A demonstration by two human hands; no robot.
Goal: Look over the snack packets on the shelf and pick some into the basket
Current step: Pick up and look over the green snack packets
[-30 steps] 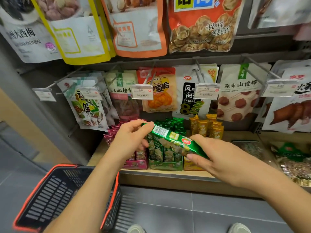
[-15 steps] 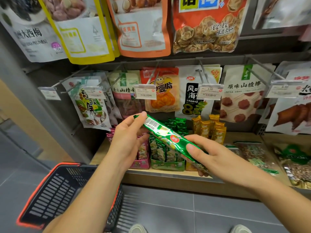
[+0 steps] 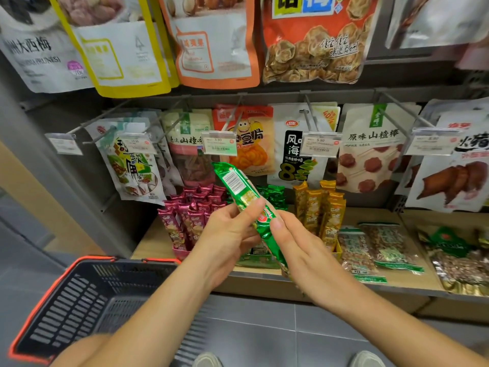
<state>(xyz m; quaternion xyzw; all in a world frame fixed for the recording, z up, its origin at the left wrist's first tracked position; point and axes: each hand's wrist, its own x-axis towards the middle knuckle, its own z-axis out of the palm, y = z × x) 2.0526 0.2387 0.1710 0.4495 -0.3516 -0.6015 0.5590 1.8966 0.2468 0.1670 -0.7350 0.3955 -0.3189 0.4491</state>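
Black basket (image 3: 79, 300), red rim, low and left of the green packet (image 3: 238, 184). Left hand (image 3: 225, 234) pinches the packet's middle, thumb on top. Right hand (image 3: 299, 250) holds its lower end, fingers probably curled beneath, mostly hidden. Packet is tilted, barcode end up, over the shelf (image 3: 150, 242) edge. Behind it stand maroon bars (image 3: 185, 215) and gold bars (image 3: 317, 207).

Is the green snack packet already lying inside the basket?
No, the left hand and the right hand hold the green packet up in front of the shelf, apart from the basket.
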